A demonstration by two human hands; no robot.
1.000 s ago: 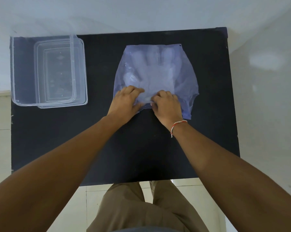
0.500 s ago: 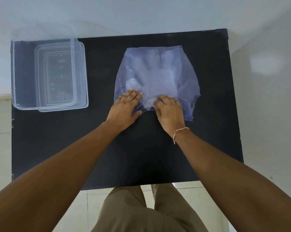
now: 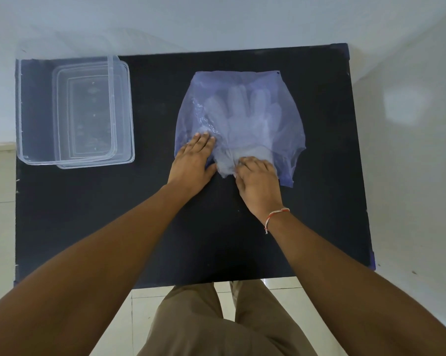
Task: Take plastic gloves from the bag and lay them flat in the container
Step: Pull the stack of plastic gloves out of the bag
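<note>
Extraction step: left hand (image 3: 191, 163) flat, fingers together, pinning translucent blue plastic bag (image 3: 240, 119) mid black desk (image 3: 165, 227); right hand (image 3: 258, 178) fingers pinching clear plastic gloves (image 3: 242, 116) at mouth (mostly inside). Next: pull free toward clear rectangular plastic container (image 3: 73, 111), far left.

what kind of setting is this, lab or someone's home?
Hard to say; probably a plain indoor room set up for recording. A black table stands against bare white walls on a pale tiled floor, holding only a clear plastic container and a bag of gloves.
</note>
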